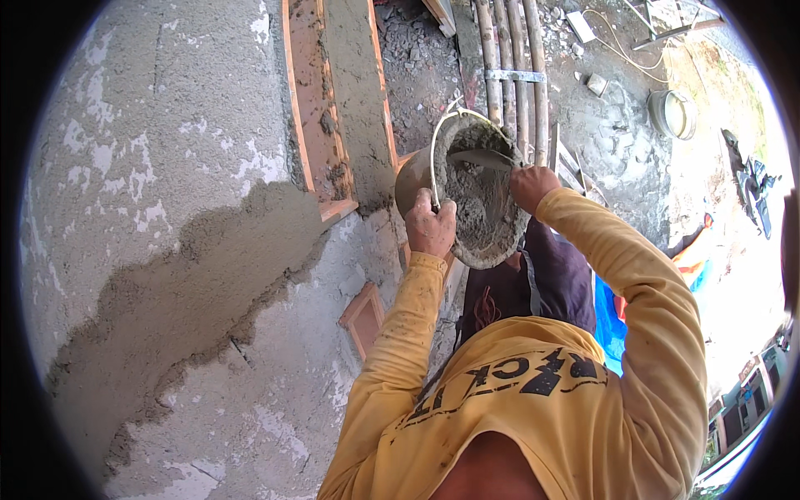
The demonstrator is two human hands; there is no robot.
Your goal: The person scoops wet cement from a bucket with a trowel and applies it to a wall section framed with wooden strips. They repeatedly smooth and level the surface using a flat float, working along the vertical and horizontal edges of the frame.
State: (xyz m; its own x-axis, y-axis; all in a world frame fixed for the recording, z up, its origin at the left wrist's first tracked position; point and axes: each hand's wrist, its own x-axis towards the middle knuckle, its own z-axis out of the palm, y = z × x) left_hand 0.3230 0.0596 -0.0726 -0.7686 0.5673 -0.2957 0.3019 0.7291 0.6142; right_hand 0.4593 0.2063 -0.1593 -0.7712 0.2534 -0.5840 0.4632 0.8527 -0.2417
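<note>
A bucket point(412, 179) caked with grey mortar is tipped so that its mouth faces me. My left hand point(431, 225) is closed on its pale handle point(435, 154), against the rim. Wet mortar point(475, 212) coats the inside and lies in the bottom. At the opposite rim, my right hand point(535, 188) grips a trowel, whose grey blade point(483, 158) reaches into the bucket. The trowel's handle is hidden inside my fist.
To the left, a rough wall point(208, 125) carries a darker band of fresh mortar point(200, 258). Beyond the bucket are a wood-edged channel point(354, 83) and several strapped poles point(517, 50). A pale bucket point(672, 114) lies at the far right, and a blue sheet point(611, 329) is beside me.
</note>
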